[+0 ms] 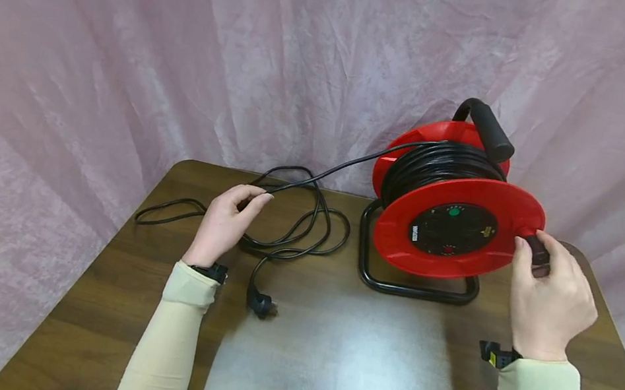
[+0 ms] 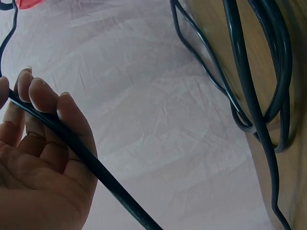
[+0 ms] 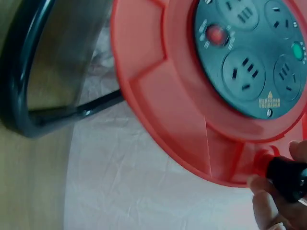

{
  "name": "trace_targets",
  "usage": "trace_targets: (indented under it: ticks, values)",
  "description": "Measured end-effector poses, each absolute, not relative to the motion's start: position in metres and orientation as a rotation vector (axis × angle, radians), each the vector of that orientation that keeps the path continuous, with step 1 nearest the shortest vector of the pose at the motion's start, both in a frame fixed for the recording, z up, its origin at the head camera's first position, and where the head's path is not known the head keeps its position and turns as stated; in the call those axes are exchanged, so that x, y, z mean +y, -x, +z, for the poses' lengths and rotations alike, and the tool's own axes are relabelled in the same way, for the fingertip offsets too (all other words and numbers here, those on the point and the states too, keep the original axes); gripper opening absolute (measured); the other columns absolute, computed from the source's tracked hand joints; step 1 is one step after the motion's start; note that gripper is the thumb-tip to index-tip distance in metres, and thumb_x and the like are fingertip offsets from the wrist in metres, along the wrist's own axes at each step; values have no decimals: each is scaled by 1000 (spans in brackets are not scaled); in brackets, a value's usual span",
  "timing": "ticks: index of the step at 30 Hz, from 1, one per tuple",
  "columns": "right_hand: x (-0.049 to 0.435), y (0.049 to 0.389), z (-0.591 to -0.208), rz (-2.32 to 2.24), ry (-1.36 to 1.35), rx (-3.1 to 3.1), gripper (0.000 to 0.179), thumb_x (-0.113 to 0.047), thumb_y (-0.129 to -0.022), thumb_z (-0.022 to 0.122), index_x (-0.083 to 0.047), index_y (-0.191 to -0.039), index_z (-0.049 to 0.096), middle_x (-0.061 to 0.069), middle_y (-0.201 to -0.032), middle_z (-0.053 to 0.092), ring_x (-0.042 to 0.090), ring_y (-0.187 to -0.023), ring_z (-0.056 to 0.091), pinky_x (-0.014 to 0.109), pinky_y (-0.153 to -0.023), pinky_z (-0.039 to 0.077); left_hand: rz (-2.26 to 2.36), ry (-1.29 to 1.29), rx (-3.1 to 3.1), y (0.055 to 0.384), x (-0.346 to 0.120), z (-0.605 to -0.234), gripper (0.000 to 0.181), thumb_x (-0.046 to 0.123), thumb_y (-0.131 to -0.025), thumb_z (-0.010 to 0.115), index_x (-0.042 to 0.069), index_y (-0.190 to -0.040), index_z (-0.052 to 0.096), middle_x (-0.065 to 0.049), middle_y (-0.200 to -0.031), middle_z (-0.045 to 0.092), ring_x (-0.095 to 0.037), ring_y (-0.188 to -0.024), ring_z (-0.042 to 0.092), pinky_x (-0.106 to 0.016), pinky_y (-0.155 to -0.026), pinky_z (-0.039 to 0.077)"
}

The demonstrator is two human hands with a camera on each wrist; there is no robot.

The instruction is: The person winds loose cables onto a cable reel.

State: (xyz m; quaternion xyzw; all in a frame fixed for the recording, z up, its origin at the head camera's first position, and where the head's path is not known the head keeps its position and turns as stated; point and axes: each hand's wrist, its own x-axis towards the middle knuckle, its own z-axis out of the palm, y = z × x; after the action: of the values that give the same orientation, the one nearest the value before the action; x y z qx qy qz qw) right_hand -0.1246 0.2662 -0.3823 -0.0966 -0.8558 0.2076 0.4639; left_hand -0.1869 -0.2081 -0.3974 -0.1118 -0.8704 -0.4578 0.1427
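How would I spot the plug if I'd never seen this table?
In the head view, find the big red cable reel on the wooden table, then look left to the loose loops of black cable. Just below those loops lies the plug: the short, chunky black end, much thicker than the cable.

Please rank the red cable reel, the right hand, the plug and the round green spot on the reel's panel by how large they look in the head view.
Largest to smallest:
1. Red cable reel
2. Right hand
3. Plug
4. Round green spot
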Motion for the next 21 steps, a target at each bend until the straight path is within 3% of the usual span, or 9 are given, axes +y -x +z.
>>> trace_targets:
  ticks: [6,11,17,21]
  values:
    - [267,118,-376,600,440,-2312,47,-45,-100,60,-6,-125,67,24,-98,73,55,-80,64,61,-57,36,-1277,383,-2559,187,-204,-398,37,46,-104,58,20,-126,72,5,-112,64,-16,-90,56,-39,-81,49]
    - [269,115,-371,649,555,-2507,56,-49,-103,49,-1,-129,59,33,-102,69,62,-86,60,63,-57,36,-1255,396,-2556,186,-202,-397,34,40,-106,58,17,-126,72,5,-113,65,-18,-91,57,-40,-81,48]
    - [274,114,-369,632,558,-2653,61,-52,-104,39,3,-113,63,36,-93,65,62,-84,59,61,-51,38,-1255,316,-2586,185,-199,-397,36,48,-105,55,22,-123,72,4,-115,68,-16,-99,62,-43,-89,49]
    - [275,114,-369,630,543,-2733,65,-56,-104,34,4,-108,58,37,-91,64,63,-82,58,58,-49,38,-1260,179,-2594,184,-195,-398,45,60,-102,53,24,-118,74,4,-109,70,-20,-90,60,-44,-82,48]
